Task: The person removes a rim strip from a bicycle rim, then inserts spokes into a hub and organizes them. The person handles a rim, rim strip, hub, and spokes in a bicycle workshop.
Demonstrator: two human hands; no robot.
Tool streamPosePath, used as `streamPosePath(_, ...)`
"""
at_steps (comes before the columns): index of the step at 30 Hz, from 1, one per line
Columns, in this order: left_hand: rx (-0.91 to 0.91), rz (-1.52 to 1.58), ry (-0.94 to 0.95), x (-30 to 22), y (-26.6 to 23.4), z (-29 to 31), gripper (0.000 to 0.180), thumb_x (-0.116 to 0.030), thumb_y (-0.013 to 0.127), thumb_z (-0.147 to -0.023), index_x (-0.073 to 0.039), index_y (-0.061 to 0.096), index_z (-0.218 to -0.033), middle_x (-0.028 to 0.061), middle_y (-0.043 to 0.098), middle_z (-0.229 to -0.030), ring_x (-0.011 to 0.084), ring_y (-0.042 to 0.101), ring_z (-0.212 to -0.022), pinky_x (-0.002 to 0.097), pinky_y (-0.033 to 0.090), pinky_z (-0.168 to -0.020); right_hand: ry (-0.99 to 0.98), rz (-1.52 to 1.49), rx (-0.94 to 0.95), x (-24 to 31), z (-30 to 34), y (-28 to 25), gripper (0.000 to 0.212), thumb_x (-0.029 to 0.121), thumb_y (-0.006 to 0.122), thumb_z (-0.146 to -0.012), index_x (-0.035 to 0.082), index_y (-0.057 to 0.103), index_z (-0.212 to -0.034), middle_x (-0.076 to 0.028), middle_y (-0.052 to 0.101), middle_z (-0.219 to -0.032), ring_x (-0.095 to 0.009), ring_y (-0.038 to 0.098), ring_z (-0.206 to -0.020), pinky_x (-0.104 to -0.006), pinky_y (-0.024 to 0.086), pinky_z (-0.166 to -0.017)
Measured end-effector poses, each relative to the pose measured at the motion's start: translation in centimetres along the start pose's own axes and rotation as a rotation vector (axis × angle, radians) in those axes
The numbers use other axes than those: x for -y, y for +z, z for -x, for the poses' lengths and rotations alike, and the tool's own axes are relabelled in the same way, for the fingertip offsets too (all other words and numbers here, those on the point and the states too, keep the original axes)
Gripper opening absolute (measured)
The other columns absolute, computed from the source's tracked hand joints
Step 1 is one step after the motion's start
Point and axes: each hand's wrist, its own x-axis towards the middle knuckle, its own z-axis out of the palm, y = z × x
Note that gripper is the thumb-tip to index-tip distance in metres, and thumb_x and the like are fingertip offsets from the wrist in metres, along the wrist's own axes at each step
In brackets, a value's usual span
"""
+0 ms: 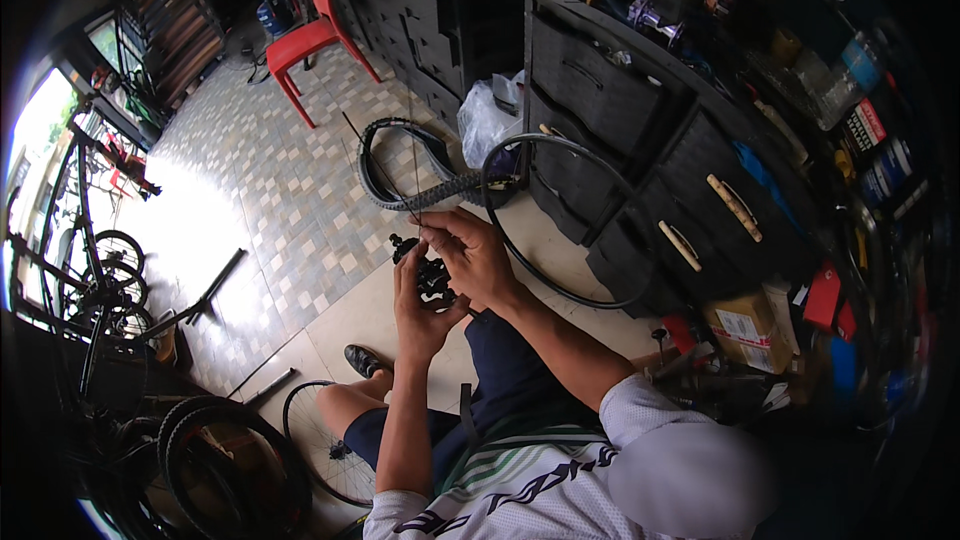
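Note:
In front of my body, my left hand point(425, 318) is closed around a small black bicycle mechanism point(434, 278). It looks like a brake caliper, but the fingers cover too much of it to be sure. My right hand point(474, 254) reaches over from the right, its thumb and fingers pinching a thin dark cable point(416, 195) just above the mechanism. From the pinch the cable runs up and away over the floor. Whether its lower end sits inside the mechanism cannot be made out.
A knobbly tyre point(365, 155) and a bare wheel rim point(497, 230) lean near black drawers point(590, 75). A red chair point(318, 40) stands farther back. Tyres point(175, 440) and a spoked wheel point(290, 420) lie at lower left; a cardboard box point(745, 330) sits right.

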Motion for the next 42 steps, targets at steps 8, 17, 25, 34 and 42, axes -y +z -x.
streamPosePath(8,0.444,-0.248,0.18,-2.6,7.4,-4.8,0.084,-0.029,0.086,-0.077,-0.006,0.048,-0.148,0.0143,0.052,-0.147,0.0323,0.067,-0.109,0.0389,0.053,-0.09,0.109,-0.082,-0.405,-3.0,0.8,-9.4,0.014,0.011,0.067,-0.098,0.004,0.071,-0.109,-0.006,0.071,-0.096,-0.015,0.066,-0.087,-0.0298,0.052,-0.079)
streamPosePath(17,0.598,-0.322,0.23,4.4,14.9,-20.4,0.057,-0.019,0.069,-0.09,-0.004,0.053,-0.143,0.0225,0.059,-0.137,0.0379,0.062,-0.121,0.0422,0.051,-0.101,0.279,-0.222,-0.317,-0.9,8.7,-21.2,0.011,0.008,0.061,-0.101,-0.001,0.064,-0.108,-0.01,0.073,-0.094,-0.014,0.069,-0.082,-0.0259,0.054,-0.071)
streamPosePath(25,0.724,-0.734,0.318,7.8,26.4,-19.2,0.082,-0.009,0.066,-0.084,-0.026,0.032,-0.156,0.0211,0.019,-0.164,0.0399,0.023,-0.152,0.0599,0.025,-0.12,0.394,-0.122,-0.341,1.0,12.1,-19.9,0.012,0.007,0.057,-0.101,-0.002,0.062,-0.108,-0.01,0.071,-0.087,-0.012,0.064,-0.074,-0.0266,0.053,-0.069)
streamPosePath(34,0.813,-0.575,0.462,9.9,21.8,-20.7,0.04,-0.001,0.049,-0.09,-0.009,0.044,-0.129,0.0132,0.068,-0.108,0.0341,0.064,-0.108,0.0492,0.041,-0.107,0.29,-0.159,-0.314,0.6,11.0,-18.4,0.013,0.008,0.057,-0.102,-0.002,0.062,-0.108,-0.01,0.07,-0.088,-0.012,0.065,-0.077,-0.0281,0.055,-0.07)
streamPosePath(42,0.728,-0.641,0.524,4.5,3.9,-23.3,0.035,-0.002,0.07,-0.082,-0.008,0.068,-0.117,0.0152,0.071,-0.112,0.0332,0.067,-0.108,0.0439,0.052,-0.094,0.195,-0.196,-0.241,2.8,10.2,-17.2,0.016,0.013,0.058,-0.103,-0.001,0.061,-0.109,-0.009,0.07,-0.085,-0.008,0.059,-0.069,-0.0257,0.052,-0.067)
